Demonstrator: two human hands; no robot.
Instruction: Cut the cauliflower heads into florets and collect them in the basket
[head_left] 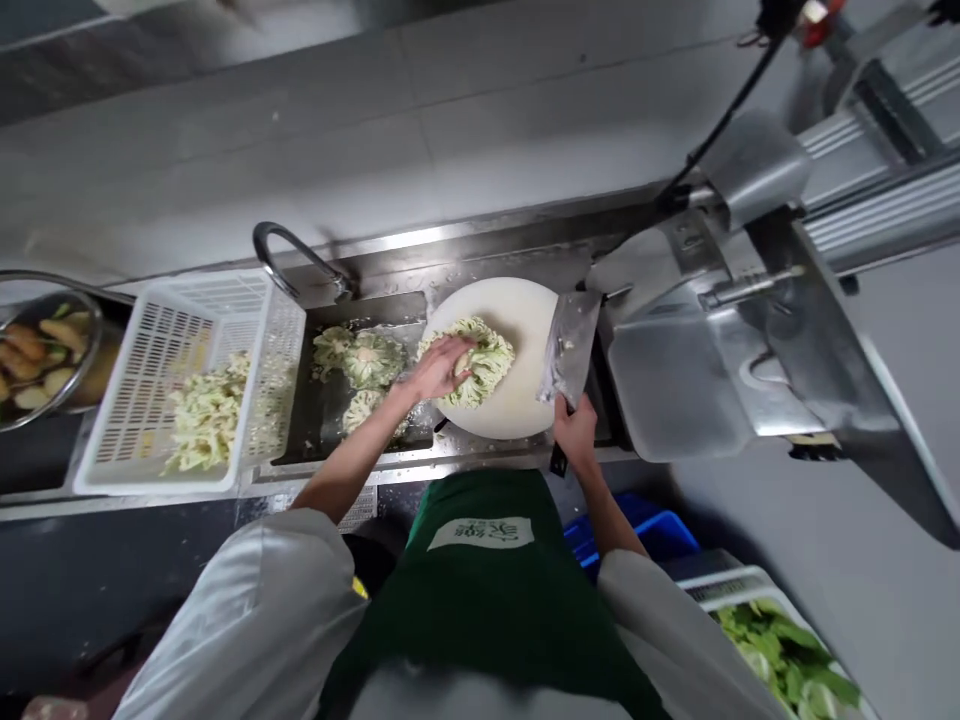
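Note:
A pale green cauliflower head [491, 362] rests on the left part of a round white cutting board [525, 415]. My left hand [444, 368] lies on its left side, fingers spread over the florets. At the board's right edge my right hand [576, 432] is closed around the handle of a wide cleaver [574, 345], whose blade points away from me, apart from the cauliflower. More cauliflower heads [373, 360] sit in the sink to the left. Cut florets [206, 420] fill part of a white plastic basket [161, 484] farther left.
A curved faucet [300, 250] rises behind the sink. A metal slicing machine [757, 370] stands close on the right. Carrots and other vegetables [37, 355] lie in a round container at far left. Below right are a blue bin [667, 530] and a crate of leafy greens [787, 650].

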